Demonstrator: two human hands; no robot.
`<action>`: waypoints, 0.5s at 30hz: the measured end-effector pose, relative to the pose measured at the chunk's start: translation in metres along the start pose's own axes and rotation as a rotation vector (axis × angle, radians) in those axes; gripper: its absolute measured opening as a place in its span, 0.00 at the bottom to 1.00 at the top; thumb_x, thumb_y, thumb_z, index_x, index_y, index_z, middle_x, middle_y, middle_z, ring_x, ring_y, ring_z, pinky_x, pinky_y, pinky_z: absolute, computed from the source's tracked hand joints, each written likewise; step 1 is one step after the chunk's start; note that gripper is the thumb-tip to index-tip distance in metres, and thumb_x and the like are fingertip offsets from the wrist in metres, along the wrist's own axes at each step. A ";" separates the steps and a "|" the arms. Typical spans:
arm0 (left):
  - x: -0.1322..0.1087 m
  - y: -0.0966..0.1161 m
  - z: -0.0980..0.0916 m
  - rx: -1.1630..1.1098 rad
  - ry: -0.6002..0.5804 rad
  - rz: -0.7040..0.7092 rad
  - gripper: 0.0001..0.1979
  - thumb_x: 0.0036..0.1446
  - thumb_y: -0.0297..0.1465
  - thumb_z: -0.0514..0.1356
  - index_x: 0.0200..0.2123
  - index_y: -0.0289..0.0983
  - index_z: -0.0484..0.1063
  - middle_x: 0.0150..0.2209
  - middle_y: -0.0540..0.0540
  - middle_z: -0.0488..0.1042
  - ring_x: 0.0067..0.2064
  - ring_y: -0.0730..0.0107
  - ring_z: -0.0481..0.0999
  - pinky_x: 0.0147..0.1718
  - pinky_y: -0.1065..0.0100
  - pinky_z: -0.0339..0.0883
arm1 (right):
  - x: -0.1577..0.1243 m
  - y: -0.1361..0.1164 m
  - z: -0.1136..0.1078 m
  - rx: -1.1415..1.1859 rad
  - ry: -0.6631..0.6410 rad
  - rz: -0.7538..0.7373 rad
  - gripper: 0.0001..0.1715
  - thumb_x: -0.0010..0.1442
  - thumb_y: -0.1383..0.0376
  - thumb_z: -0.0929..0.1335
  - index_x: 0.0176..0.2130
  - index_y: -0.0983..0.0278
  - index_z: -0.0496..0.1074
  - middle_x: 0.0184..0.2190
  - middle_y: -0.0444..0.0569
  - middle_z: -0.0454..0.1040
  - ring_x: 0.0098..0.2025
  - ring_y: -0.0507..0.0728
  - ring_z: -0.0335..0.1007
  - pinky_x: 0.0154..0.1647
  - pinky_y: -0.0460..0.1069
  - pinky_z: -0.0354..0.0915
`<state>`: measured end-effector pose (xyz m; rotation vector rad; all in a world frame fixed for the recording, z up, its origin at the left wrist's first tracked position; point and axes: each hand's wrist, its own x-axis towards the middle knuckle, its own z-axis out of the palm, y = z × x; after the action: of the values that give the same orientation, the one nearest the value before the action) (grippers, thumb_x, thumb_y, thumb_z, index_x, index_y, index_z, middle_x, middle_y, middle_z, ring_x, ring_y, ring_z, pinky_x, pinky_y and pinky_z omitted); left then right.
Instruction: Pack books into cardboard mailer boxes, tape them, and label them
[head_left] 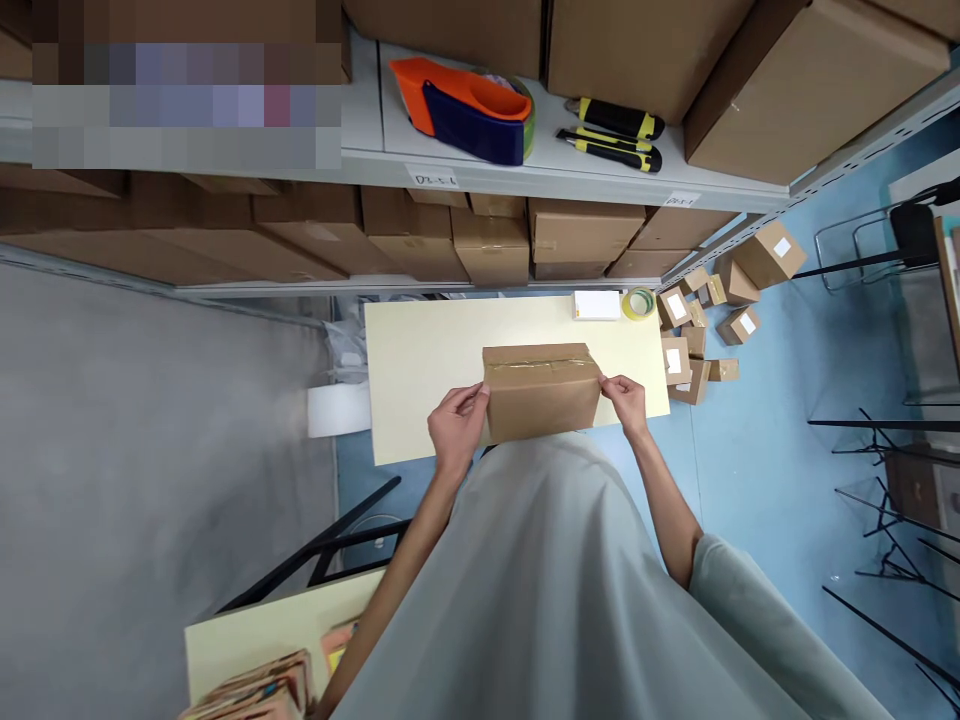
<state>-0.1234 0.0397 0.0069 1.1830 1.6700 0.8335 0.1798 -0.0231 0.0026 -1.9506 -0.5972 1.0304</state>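
A brown cardboard box [541, 400] sits at the near edge of the cream tabletop [427, 370], right in front of my body. A strip of shiny tape runs along its upper face. My left hand [457, 425] pinches the box's left end, thumb and fingers closed at the corner. At the opposite end, my right hand [625, 400] has its fingers closed on the right corner. The side of the box facing the floor is hidden.
On the table's far right lie a white box [597, 305] and a tape roll [639, 303]. Small labelled cartons [688, 362] are piled beyond its right edge. Above, a shelf [465, 172] bears an orange-and-blue tape dispenser [469, 108], utility knives [615, 135] and large cartons. A white roll [339, 411] stands left.
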 end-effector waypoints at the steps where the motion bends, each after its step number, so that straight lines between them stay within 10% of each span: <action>1: 0.000 -0.004 0.000 0.002 -0.010 -0.017 0.18 0.63 0.45 0.65 0.44 0.38 0.85 0.46 0.42 0.84 0.49 0.57 0.85 0.55 0.55 0.82 | 0.000 0.001 0.000 -0.002 -0.007 0.007 0.23 0.52 0.45 0.78 0.29 0.61 0.78 0.27 0.47 0.81 0.33 0.59 0.77 0.43 0.54 0.76; 15: -0.011 -0.068 0.009 0.098 -0.150 -0.094 0.15 0.61 0.37 0.63 0.50 0.41 0.82 0.48 0.42 0.86 0.51 0.55 0.86 0.56 0.52 0.80 | -0.018 0.040 0.006 -0.296 -0.099 -0.138 0.31 0.64 0.49 0.69 0.60 0.63 0.76 0.60 0.62 0.81 0.63 0.69 0.78 0.67 0.68 0.72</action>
<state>-0.1364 0.0084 -0.0536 1.1930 1.6449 0.5959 0.1658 -0.0545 -0.0251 -2.0855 -0.9727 1.0005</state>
